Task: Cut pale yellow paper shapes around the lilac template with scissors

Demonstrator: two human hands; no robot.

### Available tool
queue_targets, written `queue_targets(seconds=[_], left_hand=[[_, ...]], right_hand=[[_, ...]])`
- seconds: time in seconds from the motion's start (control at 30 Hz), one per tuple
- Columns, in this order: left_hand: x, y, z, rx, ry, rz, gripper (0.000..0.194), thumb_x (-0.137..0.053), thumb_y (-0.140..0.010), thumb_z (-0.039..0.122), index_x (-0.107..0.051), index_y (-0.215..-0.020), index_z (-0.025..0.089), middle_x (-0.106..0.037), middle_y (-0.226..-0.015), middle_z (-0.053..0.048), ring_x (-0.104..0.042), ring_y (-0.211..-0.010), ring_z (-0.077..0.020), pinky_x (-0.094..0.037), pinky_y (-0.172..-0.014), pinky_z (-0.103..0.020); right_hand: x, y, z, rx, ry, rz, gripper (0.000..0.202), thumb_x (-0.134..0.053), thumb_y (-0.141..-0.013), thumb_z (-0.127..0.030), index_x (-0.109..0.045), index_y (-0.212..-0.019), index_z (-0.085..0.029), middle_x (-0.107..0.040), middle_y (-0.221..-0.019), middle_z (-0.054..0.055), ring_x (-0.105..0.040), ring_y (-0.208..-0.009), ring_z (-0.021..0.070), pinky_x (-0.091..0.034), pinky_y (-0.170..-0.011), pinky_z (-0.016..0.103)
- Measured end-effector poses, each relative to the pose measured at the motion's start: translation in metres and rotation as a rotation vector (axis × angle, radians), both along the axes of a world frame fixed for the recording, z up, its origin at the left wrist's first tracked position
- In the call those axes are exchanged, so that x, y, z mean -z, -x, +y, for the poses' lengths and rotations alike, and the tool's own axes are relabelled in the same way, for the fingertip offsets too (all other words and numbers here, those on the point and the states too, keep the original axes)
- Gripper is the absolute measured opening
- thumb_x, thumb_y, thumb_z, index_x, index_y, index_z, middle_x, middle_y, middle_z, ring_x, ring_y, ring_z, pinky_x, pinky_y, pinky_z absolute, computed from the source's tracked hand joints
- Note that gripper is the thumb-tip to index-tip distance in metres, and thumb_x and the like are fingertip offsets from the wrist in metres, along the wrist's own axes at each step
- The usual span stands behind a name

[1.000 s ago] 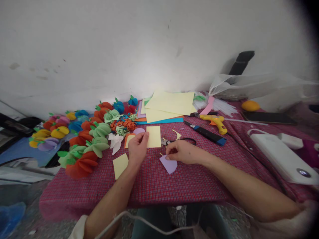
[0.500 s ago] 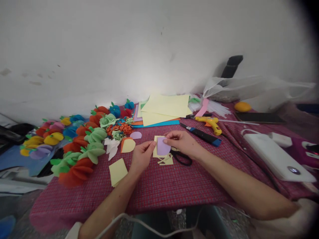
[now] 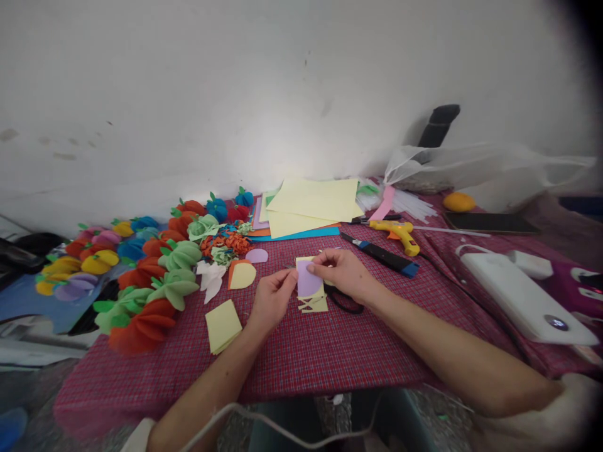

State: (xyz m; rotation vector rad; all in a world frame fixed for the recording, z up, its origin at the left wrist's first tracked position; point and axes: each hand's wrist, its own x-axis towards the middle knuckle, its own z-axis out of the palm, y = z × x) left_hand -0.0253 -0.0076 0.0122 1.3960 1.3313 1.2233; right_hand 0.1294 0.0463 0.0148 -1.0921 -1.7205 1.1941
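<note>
Purple paper piece [image 3: 308,284] lying against a pale yellow sheet [image 3: 305,258] between the two hands, above the checked tablecloth [image 3: 301,358]; the right hand [image 3: 346,274] pinches the purple piece near its upper right corner; the left hand [image 3: 272,300] has thumb and forefinger closed at the left edge of the yellow sheet; black-handled scissors [image 3: 347,301] lie just beside, partly hidden by the right hand; farther right rest a utility knife [image 3: 384,255] and a yellow glue gun [image 3: 399,235]; at left, a yellow stack [image 3: 223,326] and paper pumpkins [image 3: 144,326].
</note>
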Motion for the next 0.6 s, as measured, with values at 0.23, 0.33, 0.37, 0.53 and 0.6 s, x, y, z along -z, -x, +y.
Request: queue_targets(seconds=[0.23,0.33,0.37,0.53,0.6], left_hand=[[0.0034,0.0017,0.0013,0.006,-0.009,0.048,0.029,-0.051,-0.075,0.037,-0.067,-0.081,0.014,-0.062,-0.065,0.0,-0.052,-0.06,-0.0124,-0.04,-0.057,-0.022],[0.0048,0.0019,0.0016,0.011,-0.021,0.074,0.03,-0.049,-0.076,0.037,-0.067,-0.081,0.014,-0.061,-0.064,0.0,-0.051,-0.059,-0.012,-0.04,-0.057,-0.022],[0.0052,0.0019,0.0016,0.011,-0.023,0.078,0.03,-0.049,-0.076,0.038,-0.067,-0.082,0.014,-0.06,-0.063,0.0,-0.051,-0.059,-0.012,-0.04,-0.056,-0.022],[0.0065,0.002,0.0017,0.007,-0.011,0.09,0.033,-0.048,-0.076,0.04,-0.067,-0.082,0.014,-0.06,-0.062,-0.001,-0.051,-0.059,-0.0132,-0.041,-0.056,-0.023],[0.0063,0.0021,0.0015,0.013,-0.007,0.094,0.033,-0.048,-0.076,0.04,-0.067,-0.083,0.014,-0.06,-0.063,-0.001,-0.052,-0.06,-0.0135,-0.042,-0.056,-0.023]], right_hand=[[-0.0015,0.0001,-0.0006,0.01,-0.04,-0.032,0.015,-0.058,-0.069,-0.03,-0.06,-0.068,-0.015,-0.06,-0.064,0.0,-0.052,-0.056,0.0104,-0.041,-0.051,0.021],[-0.0018,-0.0009,-0.0004,-0.004,-0.045,-0.041,0.015,-0.058,-0.069,-0.03,-0.06,-0.068,-0.015,-0.06,-0.064,0.0,-0.052,-0.055,0.0103,-0.04,-0.05,0.02],[-0.0016,-0.0013,-0.0001,-0.01,-0.042,-0.04,0.016,-0.058,-0.069,-0.03,-0.06,-0.067,-0.015,-0.06,-0.063,0.0,-0.052,-0.055,0.0103,-0.04,-0.05,0.02],[0.0005,-0.0024,0.0014,-0.022,-0.052,-0.043,0.016,-0.058,-0.069,-0.031,-0.06,-0.067,-0.016,-0.06,-0.063,0.0,-0.052,-0.054,0.0102,-0.04,-0.051,0.021],[0.0011,-0.0025,0.0018,-0.023,-0.056,-0.053,0.016,-0.058,-0.069,-0.031,-0.06,-0.067,-0.016,-0.06,-0.064,0.0,-0.052,-0.054,0.0103,-0.04,-0.05,0.021]])
